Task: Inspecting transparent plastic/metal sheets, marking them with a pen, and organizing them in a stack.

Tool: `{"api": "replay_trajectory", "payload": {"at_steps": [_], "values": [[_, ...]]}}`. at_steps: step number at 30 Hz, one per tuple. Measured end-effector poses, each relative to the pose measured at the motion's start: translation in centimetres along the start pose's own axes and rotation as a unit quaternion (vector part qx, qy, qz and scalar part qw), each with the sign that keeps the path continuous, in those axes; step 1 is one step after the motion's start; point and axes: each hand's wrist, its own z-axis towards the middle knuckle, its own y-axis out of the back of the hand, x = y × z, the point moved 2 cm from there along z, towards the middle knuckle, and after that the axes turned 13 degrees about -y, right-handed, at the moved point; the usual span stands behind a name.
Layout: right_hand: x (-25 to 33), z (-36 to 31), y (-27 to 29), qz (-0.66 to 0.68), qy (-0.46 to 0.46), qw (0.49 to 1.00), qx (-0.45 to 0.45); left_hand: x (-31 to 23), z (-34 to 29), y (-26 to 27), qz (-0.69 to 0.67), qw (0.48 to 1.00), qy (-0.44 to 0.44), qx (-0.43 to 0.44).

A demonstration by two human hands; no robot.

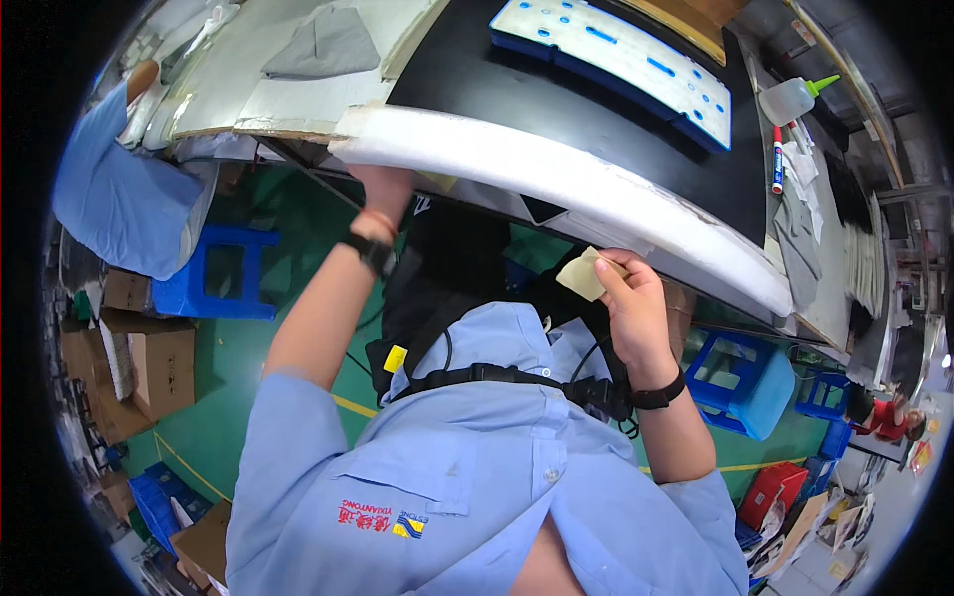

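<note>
My right hand (634, 303) is raised just in front of the table edge, pinching a small pale-yellow sheet (580, 275) between thumb and fingers. The sheet looks thin and slightly bent; whether it is paper or something else I cannot tell. Under the white padded front edge (497, 144) of the table reaches my left hand (384, 187). Its fingers are hidden there, and a bit of yellowish material (437, 181) shows close beside it. On the black tabletop (477, 74) lies a long white-and-blue fixture block (616, 65) with holes and slots.
A squeeze bottle (788, 101) with a green tip and a red-capped marker (777, 164) are at the right. Grey cloth (323, 45) lies at the far left. Beside me are a blue stool (214, 273), cardboard boxes (164, 368) and another person's blue sleeve (114, 199).
</note>
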Motion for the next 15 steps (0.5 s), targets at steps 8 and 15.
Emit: {"api": "replay_trajectory", "payload": {"at_steps": [8, 15], "values": [[0.7, -0.2, -4.0, -0.078, 0.020, 0.989, 0.121, -23.7, -8.2, -10.4, -0.069, 0.858, 0.192, 0.471], [-0.4, 9.2, 5.8, -0.586, 0.240, 0.743, -0.214, -27.6, -1.4, -8.9, -0.054, 0.924, -0.052, 0.375]]}}
